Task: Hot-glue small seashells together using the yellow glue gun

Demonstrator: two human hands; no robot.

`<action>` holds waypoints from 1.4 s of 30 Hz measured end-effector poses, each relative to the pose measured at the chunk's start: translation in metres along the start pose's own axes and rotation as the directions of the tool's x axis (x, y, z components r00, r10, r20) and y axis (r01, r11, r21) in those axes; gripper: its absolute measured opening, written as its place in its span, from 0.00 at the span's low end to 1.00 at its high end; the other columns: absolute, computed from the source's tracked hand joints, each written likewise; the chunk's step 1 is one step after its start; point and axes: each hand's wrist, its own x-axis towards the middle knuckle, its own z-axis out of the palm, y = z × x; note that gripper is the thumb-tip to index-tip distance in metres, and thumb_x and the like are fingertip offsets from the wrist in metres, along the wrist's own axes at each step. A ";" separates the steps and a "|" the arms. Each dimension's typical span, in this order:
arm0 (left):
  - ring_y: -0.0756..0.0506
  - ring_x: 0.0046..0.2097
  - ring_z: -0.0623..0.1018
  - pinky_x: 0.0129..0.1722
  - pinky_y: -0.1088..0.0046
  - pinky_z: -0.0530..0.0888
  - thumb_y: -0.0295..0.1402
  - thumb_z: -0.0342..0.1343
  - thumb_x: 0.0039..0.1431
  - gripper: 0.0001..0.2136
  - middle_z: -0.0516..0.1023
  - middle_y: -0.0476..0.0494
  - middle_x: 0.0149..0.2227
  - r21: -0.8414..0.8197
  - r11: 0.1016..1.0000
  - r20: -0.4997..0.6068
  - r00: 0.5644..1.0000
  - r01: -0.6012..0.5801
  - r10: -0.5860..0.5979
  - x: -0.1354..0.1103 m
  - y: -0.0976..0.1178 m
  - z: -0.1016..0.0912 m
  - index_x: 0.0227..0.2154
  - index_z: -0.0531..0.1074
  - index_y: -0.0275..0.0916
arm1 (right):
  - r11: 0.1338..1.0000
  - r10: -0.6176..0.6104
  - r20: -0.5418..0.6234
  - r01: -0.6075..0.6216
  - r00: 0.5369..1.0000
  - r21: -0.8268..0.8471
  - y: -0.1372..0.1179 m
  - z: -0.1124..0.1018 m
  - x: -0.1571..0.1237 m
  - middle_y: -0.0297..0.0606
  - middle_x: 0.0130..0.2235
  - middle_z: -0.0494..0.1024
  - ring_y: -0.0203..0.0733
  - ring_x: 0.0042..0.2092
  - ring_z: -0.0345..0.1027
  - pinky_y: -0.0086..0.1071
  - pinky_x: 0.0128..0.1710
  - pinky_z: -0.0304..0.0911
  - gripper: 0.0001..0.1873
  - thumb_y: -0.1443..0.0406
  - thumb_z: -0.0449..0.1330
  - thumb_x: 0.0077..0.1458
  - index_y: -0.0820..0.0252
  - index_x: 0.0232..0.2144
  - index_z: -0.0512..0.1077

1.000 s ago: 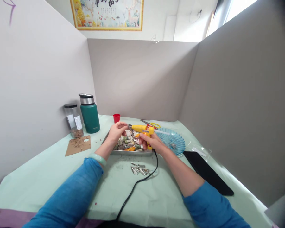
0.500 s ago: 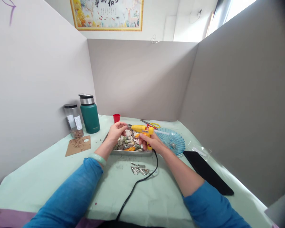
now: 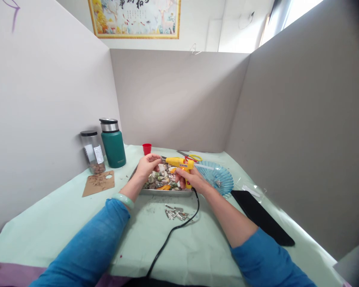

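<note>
- The left hand (image 3: 148,166) hovers over the tray (image 3: 164,192) of small mixed pieces, its fingertips (image 3: 157,160) pinched together. What they hold, if anything, is too small to tell.
- The glue gun (image 3: 179,162) sits just right of those fingertips. Its barrel is about level, with the long axis running left to right and the nozzle pointing left, all but touching the pinch.
- The right hand (image 3: 190,180) is clenched round the gun's grip, below the barrel. The black cord (image 3: 173,231) trails from it across the worktop (image 3: 62,223) toward the person.
</note>
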 end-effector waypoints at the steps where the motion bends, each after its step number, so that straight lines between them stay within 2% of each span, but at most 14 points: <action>1: 0.53 0.18 0.69 0.19 0.77 0.66 0.35 0.68 0.39 0.15 0.77 0.48 0.22 0.000 1.000 0.000 1.000 0.001 -0.001 0.000 0.000 0.000 0.30 0.73 0.35 | 1.000 0.000 -0.003 0.000 1.000 -0.002 0.000 0.000 0.000 0.36 0.24 0.77 0.32 0.18 0.64 0.26 0.20 0.60 0.25 0.45 0.61 0.52 0.62 0.28 0.73; 11: 0.54 0.18 0.70 0.20 0.76 0.67 0.36 0.69 0.37 0.18 0.76 0.50 0.23 -0.071 0.995 -0.020 0.997 0.072 -0.074 -0.003 0.006 0.000 0.30 0.72 0.34 | 1.000 0.014 -0.012 -0.014 1.000 -0.011 -0.003 0.000 -0.002 0.35 0.23 0.77 0.32 0.18 0.64 0.27 0.20 0.60 0.25 0.45 0.61 0.52 0.63 0.30 0.74; 16: 0.54 0.17 0.69 0.20 0.76 0.67 0.35 0.69 0.36 0.17 0.76 0.50 0.23 -0.064 0.995 -0.034 0.996 0.081 -0.083 -0.002 0.005 0.000 0.29 0.72 0.34 | 0.999 0.008 0.005 -0.007 1.000 -0.032 -0.005 0.000 -0.003 0.34 0.19 0.74 0.32 0.18 0.63 0.27 0.21 0.60 0.26 0.44 0.60 0.53 0.62 0.26 0.73; 23: 0.54 0.17 0.69 0.20 0.76 0.67 0.34 0.69 0.37 0.15 0.75 0.50 0.21 -0.037 0.996 -0.021 0.997 0.078 -0.079 -0.003 0.007 0.002 0.29 0.72 0.34 | 1.000 -0.012 -0.003 0.012 1.000 -0.006 0.000 -0.001 0.000 0.37 0.26 0.79 0.32 0.19 0.65 0.27 0.20 0.62 0.24 0.45 0.61 0.53 0.61 0.31 0.74; 33: 0.54 0.17 0.69 0.19 0.76 0.66 0.34 0.69 0.37 0.16 0.76 0.49 0.22 -0.056 0.995 -0.031 0.996 0.083 -0.085 -0.002 0.005 0.000 0.29 0.72 0.34 | 0.999 0.001 0.023 0.000 1.000 -0.049 0.006 -0.004 0.002 0.36 0.21 0.76 0.33 0.18 0.64 0.26 0.20 0.60 0.24 0.45 0.59 0.55 0.62 0.29 0.74; 42: 0.54 0.17 0.69 0.20 0.77 0.66 0.32 0.69 0.39 0.14 0.76 0.49 0.22 -0.068 0.993 -0.042 0.994 0.094 -0.097 -0.001 0.003 -0.001 0.29 0.72 0.34 | 0.999 0.005 0.028 -0.003 1.000 -0.044 0.003 -0.003 0.001 0.36 0.24 0.78 0.32 0.19 0.65 0.27 0.20 0.60 0.23 0.46 0.60 0.54 0.62 0.29 0.74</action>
